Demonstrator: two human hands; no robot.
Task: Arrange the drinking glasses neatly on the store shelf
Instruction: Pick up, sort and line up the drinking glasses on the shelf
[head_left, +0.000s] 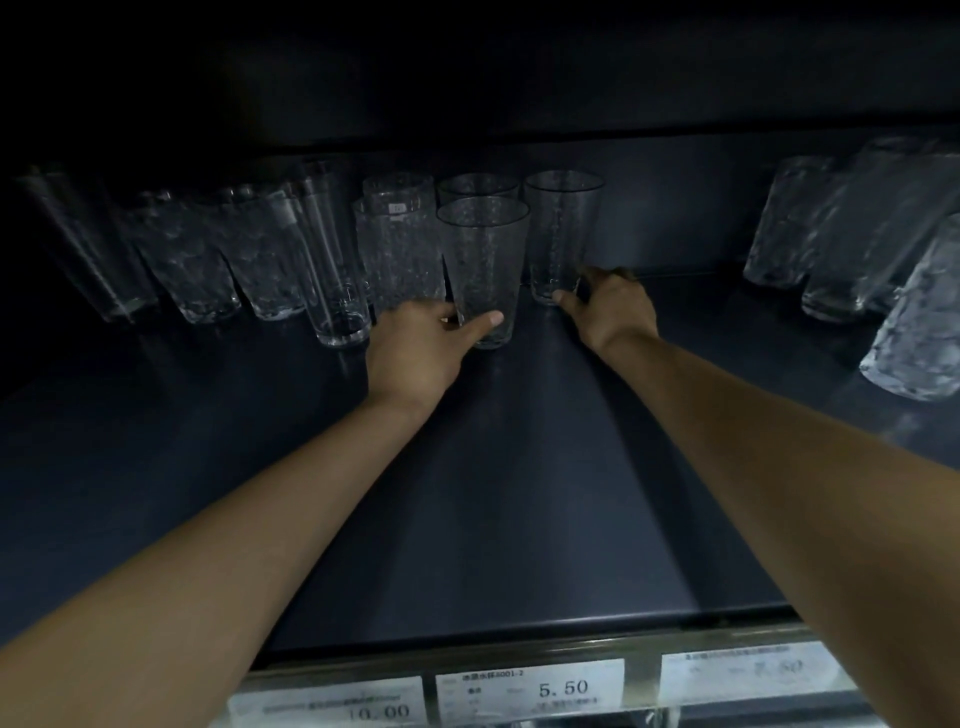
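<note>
On a dark shelf (498, 493) stand clear drinking glasses. My left hand (415, 353) grips the base of a speckled tapered glass (484, 260) in the middle, thumb across its front. My right hand (610, 306) holds the foot of a second speckled glass (562, 228) just to the right and further back. Two more speckled glasses (400, 249) stand behind and to the left of the first one, and another (478, 186) is partly hidden behind it.
A tall plain glass (332, 260) and several textured glasses (223, 254) line the left rear. Ribbed glasses (852, 234) crowd the right side, one (919, 322) nearer the front. Price tags (530, 693) run along the shelf's front edge. The shelf above hangs low and dark.
</note>
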